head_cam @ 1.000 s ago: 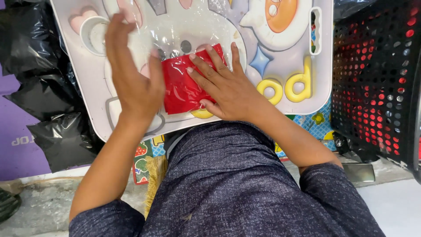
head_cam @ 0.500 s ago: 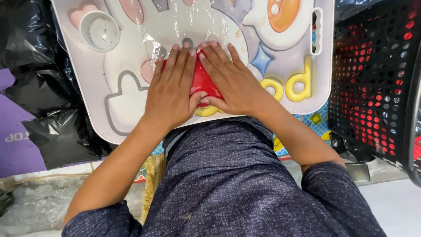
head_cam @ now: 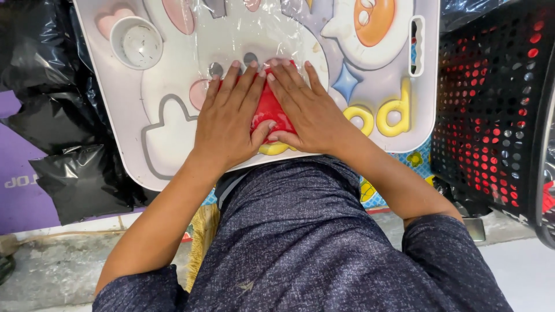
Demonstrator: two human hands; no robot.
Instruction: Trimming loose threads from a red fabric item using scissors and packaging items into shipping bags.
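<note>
A red flat item [head_cam: 270, 110] in a clear plastic bag [head_cam: 254, 34] lies on a white cartoon-printed lap table [head_cam: 162, 138]. My left hand [head_cam: 228, 121] lies flat, palm down, on its left half. Over the right half my right hand [head_cam: 306, 110] is spread flat too. The fingers of both hands point away from me and the thumbs meet over the red item. Most of it is hidden under my palms.
A round cup recess [head_cam: 137, 43] sits at the table's far left. A black perforated basket [head_cam: 497, 98] with red things inside stands on the right. Black plastic bags [head_cam: 63, 144] lie on the left. My blue-grey clothed lap [head_cam: 300, 242] fills the foreground.
My left hand came down from beside the red item onto it. Both hands now lie side by side, pressed flat, covering more of it than before.
</note>
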